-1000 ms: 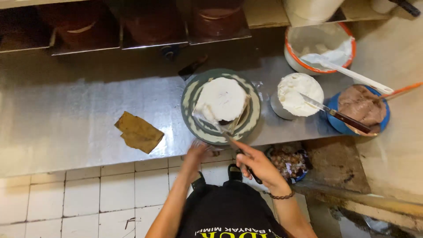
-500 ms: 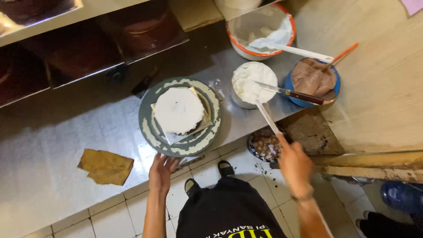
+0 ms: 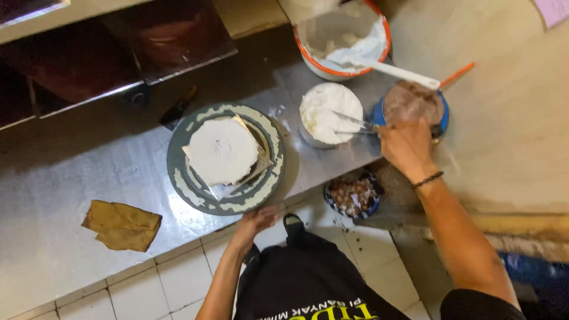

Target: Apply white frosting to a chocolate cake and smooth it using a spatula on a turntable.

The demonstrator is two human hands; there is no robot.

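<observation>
A square cake coated in white cream (image 3: 220, 149) sits on a round grey turntable (image 3: 178, 173) smeared with cream. My left hand (image 3: 256, 221) rests its fingertips against the turntable's near rim. My right hand (image 3: 406, 146) is closed around the handle of a metal palette knife (image 3: 351, 122). The knife's blade reaches into a bowl of white cream (image 3: 327, 110). Just behind my right hand is a blue bowl of brown cream (image 3: 416, 102).
A large orange-rimmed white bowl (image 3: 314, 64) holds a white spatula (image 3: 398, 72) at the back. A small bowl of dark sprinkles (image 3: 353, 197) stands near the counter's front edge. A folded brown cloth (image 3: 122, 224) lies at left. A dark-handled knife (image 3: 178, 108) lies behind the turntable, below shelves of dark cakes.
My right hand has carried the palette knife from the cake rightward to the white cream bowl. My left hand stays at the turntable's rim. The view has swung right.
</observation>
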